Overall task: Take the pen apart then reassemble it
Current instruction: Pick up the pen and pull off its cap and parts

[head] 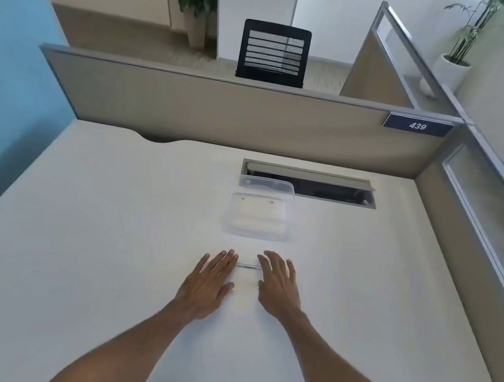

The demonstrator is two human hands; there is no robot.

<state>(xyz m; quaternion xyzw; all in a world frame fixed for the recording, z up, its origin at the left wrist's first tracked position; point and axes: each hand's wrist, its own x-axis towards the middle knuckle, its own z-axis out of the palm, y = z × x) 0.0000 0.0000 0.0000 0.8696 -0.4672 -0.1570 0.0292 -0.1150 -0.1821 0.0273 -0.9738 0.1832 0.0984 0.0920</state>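
Observation:
A thin, pale pen (248,266) lies crosswise on the white desk (106,234), between my two hands. My left hand (209,282) rests flat on the desk with fingers stretched, its fingertips at the pen's left end. My right hand (277,284) lies flat too, fingers spread, and its index finger covers the pen's right end. Neither hand grips the pen. Only the pen's middle stretch shows.
A clear plastic box (259,221) with its lid tipped up behind it stands just beyond the pen. Farther back is an open cable hatch (326,187) in the desk. Beige partitions (223,111) close the back and right sides.

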